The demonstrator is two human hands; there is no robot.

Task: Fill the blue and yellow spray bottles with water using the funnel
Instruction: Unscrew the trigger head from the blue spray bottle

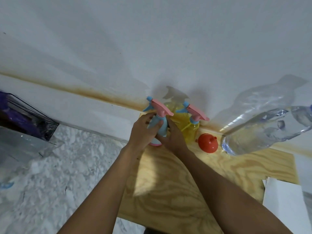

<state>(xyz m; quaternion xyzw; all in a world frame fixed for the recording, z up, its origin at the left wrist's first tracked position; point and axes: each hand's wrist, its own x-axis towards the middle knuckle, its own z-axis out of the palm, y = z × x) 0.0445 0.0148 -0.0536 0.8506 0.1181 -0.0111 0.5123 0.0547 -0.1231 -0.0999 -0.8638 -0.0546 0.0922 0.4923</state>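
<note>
A blue spray bottle with a pink trigger head stands at the back of a wooden board. My left hand grips its body from the left, and my right hand grips it from the right and lower down. Close behind on the right stands the yellow spray bottle, also with a pink head. An orange funnel lies mouth down on the board to the right of the yellow bottle. A large clear water bottle lies tilted at the far right.
A white wall rises directly behind the bottles. The floor on the left is marbled white stone. A clear box with dark purple contents sits at far left. A white panel borders the board at lower right.
</note>
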